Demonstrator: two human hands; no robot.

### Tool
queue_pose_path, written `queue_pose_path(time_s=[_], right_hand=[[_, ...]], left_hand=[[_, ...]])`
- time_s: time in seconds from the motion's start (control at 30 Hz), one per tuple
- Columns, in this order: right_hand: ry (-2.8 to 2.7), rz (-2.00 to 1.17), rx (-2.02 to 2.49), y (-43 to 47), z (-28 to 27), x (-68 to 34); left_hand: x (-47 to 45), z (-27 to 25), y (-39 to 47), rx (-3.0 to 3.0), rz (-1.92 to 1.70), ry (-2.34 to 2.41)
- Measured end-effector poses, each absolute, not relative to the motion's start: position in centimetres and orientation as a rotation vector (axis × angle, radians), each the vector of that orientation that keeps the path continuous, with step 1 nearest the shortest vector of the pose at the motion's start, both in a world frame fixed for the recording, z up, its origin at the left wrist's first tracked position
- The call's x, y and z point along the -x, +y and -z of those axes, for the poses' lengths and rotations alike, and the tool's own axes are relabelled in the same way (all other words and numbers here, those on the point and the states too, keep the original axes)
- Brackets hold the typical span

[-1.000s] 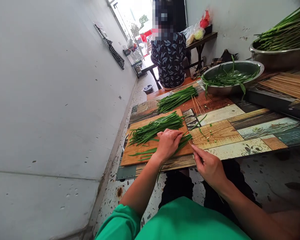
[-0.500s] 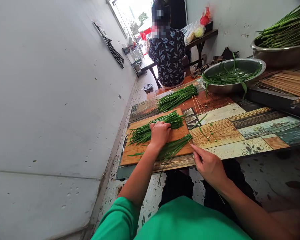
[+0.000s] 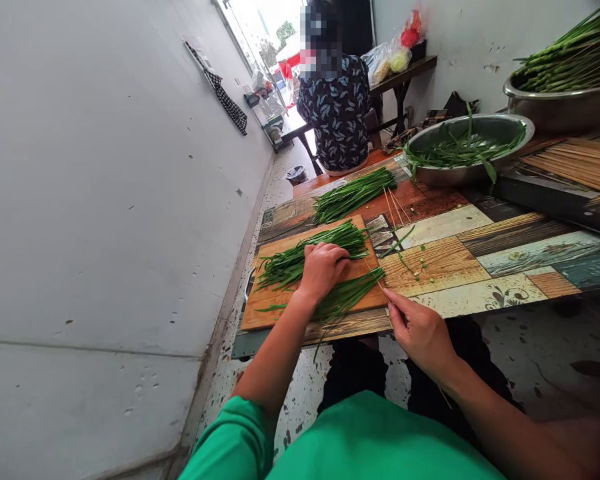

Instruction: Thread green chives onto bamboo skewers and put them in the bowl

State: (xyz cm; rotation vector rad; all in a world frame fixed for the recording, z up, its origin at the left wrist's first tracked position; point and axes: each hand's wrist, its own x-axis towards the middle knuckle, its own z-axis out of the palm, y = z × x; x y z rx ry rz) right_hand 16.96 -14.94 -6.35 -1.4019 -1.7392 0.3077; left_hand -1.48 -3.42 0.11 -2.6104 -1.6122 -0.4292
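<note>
A wooden cutting board [image 3: 260, 310] lies on the table, with a thick pile of garlic chives [image 3: 290, 263] across its upper half. My left hand [image 3: 325, 267] rests at the near edge of this pile, fingers bent together over the stalks; the fingertips are partly hidden. Closer to me, a smaller bunch of chives [image 3: 353, 292] lies on the board with its cut ends to the right. My right hand [image 3: 420, 330] pinches a thin wooden skewer [image 3: 380, 285], whose front end points past those cut ends towards my left hand. Its back end sticks out below my wrist.
Another chive bundle [image 3: 355, 193] lies behind the board, beside a few loose skewers [image 3: 394, 208]. To the right are a metal bowl of leaf scraps [image 3: 460, 175], a larger basin of green stalks [image 3: 565, 107] and many skewers [image 3: 580, 163]. A person [image 3: 334, 113] sits ahead, back turned.
My left hand has shifted slightly right along the near edge of the pile, its fingers reaching further towards the cut ends. My right hand with the skewer has hardly moved.
</note>
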Motion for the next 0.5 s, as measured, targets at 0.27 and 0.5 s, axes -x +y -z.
queue_pose_path(time_s=[0.27, 0.5], right_hand=[[-1.73, -0.288, 1.374, -15.0, 6.3, -16.9], [-1.746, -0.282, 1.345, -14.8, 6.4, -17.0]], left_hand=[[0.6, 0.1, -3.7, 2.667, 0.418, -1.649], [0.4, 0.0, -3.6, 2.758, 0.558, -1.69]])
